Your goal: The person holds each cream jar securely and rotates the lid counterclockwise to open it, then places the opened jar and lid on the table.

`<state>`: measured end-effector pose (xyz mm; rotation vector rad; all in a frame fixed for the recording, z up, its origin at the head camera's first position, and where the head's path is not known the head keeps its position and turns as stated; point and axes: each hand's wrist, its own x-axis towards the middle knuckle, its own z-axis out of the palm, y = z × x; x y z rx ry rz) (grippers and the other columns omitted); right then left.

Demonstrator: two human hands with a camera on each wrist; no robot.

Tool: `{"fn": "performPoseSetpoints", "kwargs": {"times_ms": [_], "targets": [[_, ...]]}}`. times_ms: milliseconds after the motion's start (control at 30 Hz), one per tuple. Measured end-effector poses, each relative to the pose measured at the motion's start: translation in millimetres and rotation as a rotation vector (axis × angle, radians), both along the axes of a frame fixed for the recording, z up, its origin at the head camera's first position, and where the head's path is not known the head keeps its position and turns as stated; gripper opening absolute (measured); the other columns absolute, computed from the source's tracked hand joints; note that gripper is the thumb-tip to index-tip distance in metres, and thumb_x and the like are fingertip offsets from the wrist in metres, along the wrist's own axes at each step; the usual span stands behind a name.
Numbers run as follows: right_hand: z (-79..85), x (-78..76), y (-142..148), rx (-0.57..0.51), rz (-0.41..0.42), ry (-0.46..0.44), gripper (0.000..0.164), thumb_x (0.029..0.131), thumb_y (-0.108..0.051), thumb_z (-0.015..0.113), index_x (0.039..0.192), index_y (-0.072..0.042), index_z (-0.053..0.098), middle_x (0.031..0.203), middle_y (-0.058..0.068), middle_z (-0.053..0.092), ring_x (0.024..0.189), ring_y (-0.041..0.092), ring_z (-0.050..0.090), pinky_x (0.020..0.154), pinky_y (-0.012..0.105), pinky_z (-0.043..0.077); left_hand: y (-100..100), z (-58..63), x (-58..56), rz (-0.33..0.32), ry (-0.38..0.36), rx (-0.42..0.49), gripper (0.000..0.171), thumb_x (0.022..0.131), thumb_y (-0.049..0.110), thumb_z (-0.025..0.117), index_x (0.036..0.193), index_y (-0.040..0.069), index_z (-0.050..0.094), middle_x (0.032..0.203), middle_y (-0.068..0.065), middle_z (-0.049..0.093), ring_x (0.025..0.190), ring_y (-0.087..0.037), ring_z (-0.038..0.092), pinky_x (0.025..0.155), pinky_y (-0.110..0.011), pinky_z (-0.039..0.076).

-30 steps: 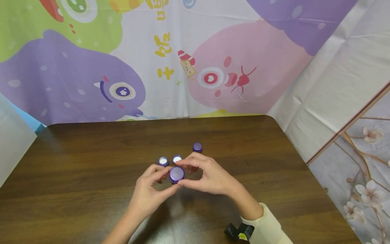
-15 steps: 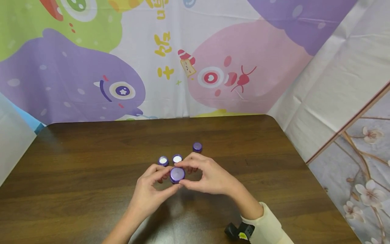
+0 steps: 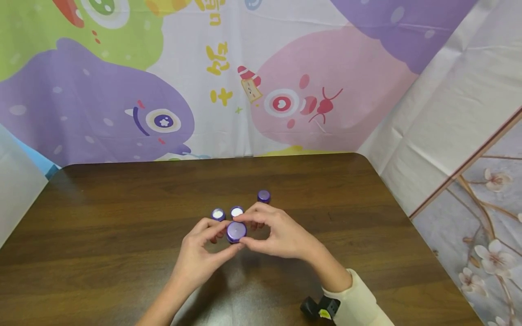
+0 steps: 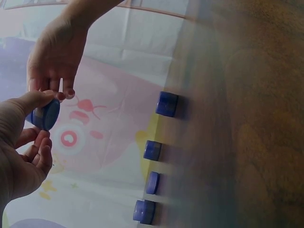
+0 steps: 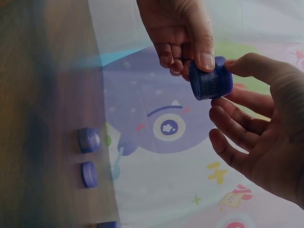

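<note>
Purple jar point(image 3: 236, 232) sits pinched between both hands, lifted just above the worktop point(image 3: 102, 217) near its middle. The left hand point(image 3: 200, 258) holds the jar's body with thumb and forefinger curled round it, and the right hand point(image 3: 281, 235) pinches its top between thumb and fingertips; the right wrist view shows the jar point(image 5: 210, 79) on its side between those fingers. The step in hand looks like turning the lid on or off the jar, though no seam or gap shows to tell which. Whatever follows seems to call for a steady hold by the left hand while the right twists, since the jar is small and smooth and could slip. Three small jars stand just behind the hands: two with white tops point(image 3: 218, 214) point(image 3: 237, 212) side by side, close to the right fingertips, and a purple-capped one point(image 3: 263, 196) a little further back. Those are the only things to knock; a wide elbow or a dropped jar could scatter them. Bare wood lies to both sides and in front, and the worktop's edges are well apart from the hands.
</note>
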<state>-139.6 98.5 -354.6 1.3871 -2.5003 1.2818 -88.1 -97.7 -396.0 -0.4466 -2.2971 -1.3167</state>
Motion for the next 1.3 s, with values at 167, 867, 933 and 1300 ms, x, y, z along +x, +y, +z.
{"fn": "performPoseSetpoints", "kwargs": {"times_ms": [167,867,933,1300], "targets": [[0.6,-0.4,-0.3,-0.020,-0.003,0.005,0.041,0.077,-0.013,0.076,0.116,-0.007,0.064,0.102,0.002,0.062,0.084,0.018,0.060,0.075,0.024,0.052,-0.9,0.8,0.6,0.001,-0.001,-0.006,0.039,0.064,0.010,0.085,0.101,0.010,0.072,0.089,0.007,0.060,0.077,-0.009,0.055,0.065,-0.021,0.046],[1.2,0.7,-1.2,-0.033,-0.013,0.022,0.040,0.074,-0.015,0.079,0.111,-0.007,0.067,0.099,0.002,0.063,0.082,0.016,0.060,0.075,0.022,0.052,-1.0,0.4,1.1,0.004,0.003,-0.008,0.038,0.064,0.010,0.085,0.100,0.009,0.072,0.088,0.007,0.059,0.077,-0.008,0.053,0.065,-0.020,0.046],[0.3,0.6,-1.8,-0.051,-0.029,0.015,0.039,0.073,-0.016,0.081,0.108,-0.008,0.068,0.096,0.001,0.063,0.081,0.015,0.060,0.073,0.022,0.052,-1.2,0.6,1.1,0.004,-0.003,-0.006,0.039,0.064,0.009,0.085,0.101,0.009,0.072,0.088,0.007,0.059,0.077,-0.008,0.053,0.065,-0.020,0.046],[1.3,-0.1,-1.5,0.013,0.028,0.036,0.037,0.078,-0.009,0.073,0.115,-0.005,0.065,0.104,0.005,0.062,0.088,0.015,0.062,0.078,0.021,0.053,-0.8,0.2,1.5,0.004,-0.002,-0.010,0.038,0.065,0.012,0.085,0.101,0.010,0.072,0.087,0.007,0.059,0.076,-0.010,0.055,0.065,-0.020,0.046]]}}
